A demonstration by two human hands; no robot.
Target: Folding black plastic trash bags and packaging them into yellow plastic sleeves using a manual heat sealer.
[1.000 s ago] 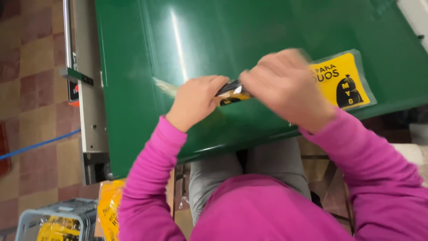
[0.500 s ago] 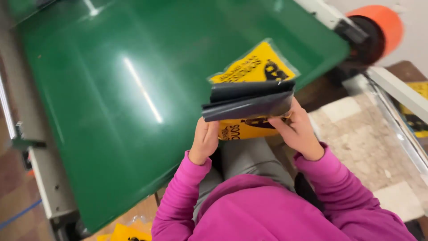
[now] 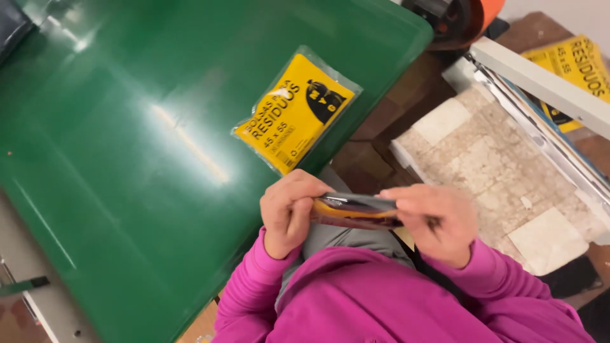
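The left hand (image 3: 289, 213) is curled nearly closed around one end of a flat pack (image 3: 356, 211), fingers wrapped over the top edge and the thumb side tucked below; the right hand (image 3: 438, 219) pinches the other end, fingers bent down over the upper face and closed tight enough that no gap shows between them and the pack. The pack is seen almost edge-on, a dark upper layer over a yellow one under clear film, held level between the two hands, just off the near edge of the table (image 3: 127, 190) and above the person's lap; both hands touch it and nothing else. How the thumbs sit beneath it cannot be told.

A second pack, a yellow bag (image 3: 295, 109) in clear wrap with a black figure printed on it, lies flat on the green table near its right edge, tilted, apart from the hands and above the left one in view; magenta sleeves (image 3: 254, 286) cover both wrists. To the right of the table stands a low stone-patterned block (image 3: 483, 159), with a white rail (image 3: 540, 82) slanting past it and more yellow bags (image 3: 575, 63) beyond the rail; an orange roll (image 3: 483, 9) sits at the table's far right corner, half cut off by the frame.
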